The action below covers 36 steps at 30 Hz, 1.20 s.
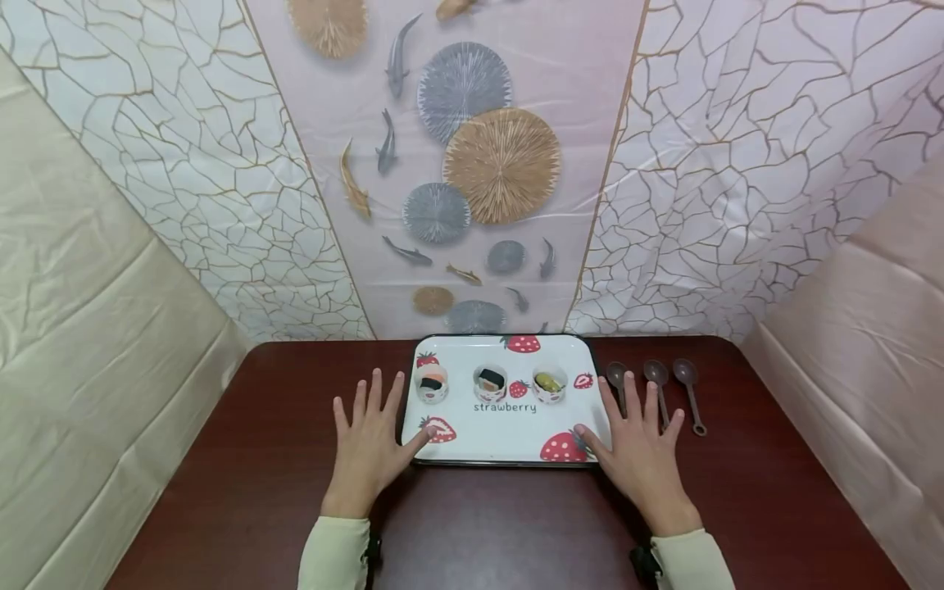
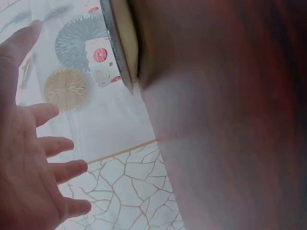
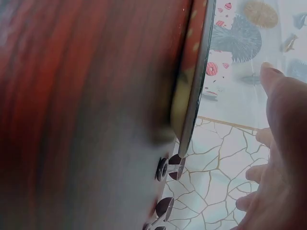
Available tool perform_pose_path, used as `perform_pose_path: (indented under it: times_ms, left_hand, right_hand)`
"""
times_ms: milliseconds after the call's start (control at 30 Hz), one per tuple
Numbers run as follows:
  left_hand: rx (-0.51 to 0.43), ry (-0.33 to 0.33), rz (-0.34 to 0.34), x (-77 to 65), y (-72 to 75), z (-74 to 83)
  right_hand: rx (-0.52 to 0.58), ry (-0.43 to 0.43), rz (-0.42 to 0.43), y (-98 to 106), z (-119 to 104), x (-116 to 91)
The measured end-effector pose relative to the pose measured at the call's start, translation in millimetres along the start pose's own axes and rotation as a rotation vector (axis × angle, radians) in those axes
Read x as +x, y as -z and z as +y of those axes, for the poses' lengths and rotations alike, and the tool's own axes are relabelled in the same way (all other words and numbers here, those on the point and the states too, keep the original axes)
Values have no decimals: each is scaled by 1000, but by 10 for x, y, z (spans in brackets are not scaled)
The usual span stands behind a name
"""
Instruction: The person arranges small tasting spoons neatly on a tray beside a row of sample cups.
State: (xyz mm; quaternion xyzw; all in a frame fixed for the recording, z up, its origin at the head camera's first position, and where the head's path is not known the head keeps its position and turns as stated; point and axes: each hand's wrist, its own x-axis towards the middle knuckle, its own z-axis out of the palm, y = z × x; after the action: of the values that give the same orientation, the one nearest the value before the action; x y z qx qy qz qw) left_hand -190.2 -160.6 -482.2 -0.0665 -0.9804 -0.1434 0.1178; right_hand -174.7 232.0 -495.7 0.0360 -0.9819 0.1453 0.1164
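Observation:
My left hand (image 1: 366, 447) is spread with straight fingers beside the left edge of a white strawberry-print tray (image 1: 487, 441), its thumb overlapping the tray's lower left. On the other side my right hand (image 1: 642, 455) is spread likewise, thumb over the lower right corner. Both hold nothing; the left wrist view shows the left palm (image 2: 29, 167) bare. Three small printed cups stand on the tray. The left cup (image 1: 432, 397) and middle cup (image 1: 490, 396) contain black and orange sushi-like pieces. Green pieces lie in the right cup (image 1: 549, 397).
Three dark round-bowled spoons lie right of the tray: a near one (image 1: 616, 375), a middle one (image 1: 655, 372) and a far right one (image 1: 685, 373). The right fingers overlap the first two. A patterned cloth (image 1: 664, 205) hangs behind the dark wooden table (image 1: 501, 524).

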Motion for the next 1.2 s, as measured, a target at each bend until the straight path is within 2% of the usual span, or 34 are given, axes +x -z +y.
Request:
perform_pose_path:
  times_ms: [233,367,500,700,867,1033,1100,1200]
  left_hand:
    - [-143,8,-30,-1,11,19]
    - [-255,44,-57,8,33,52]
    - [-346,82,-45,11,29,61]
    - [-501,188,-19,-10,22,53]
    - [-605,302,-56,-64,35,-10]
    - [-674,328,-95,7,-42,-42]
    - [-708,326,-101,26,-73,-60]
    - [-750,374,-112,11,-103,-105]
  right_hand:
    - [8,1,11,36,-29,8]
    - [42,4,18,95,-51,-12]
    - [110,-15,5,137,-87,-41]
    - [209,-93,-38,135,-140,-113]
    - [231,-158,-54,46,-153,-181]
    - [291,-244,-78,78,-76,-149]
    - [309,-256,-80,94,-39,-128]
    - [315,-251,-87,97,-8,-105]
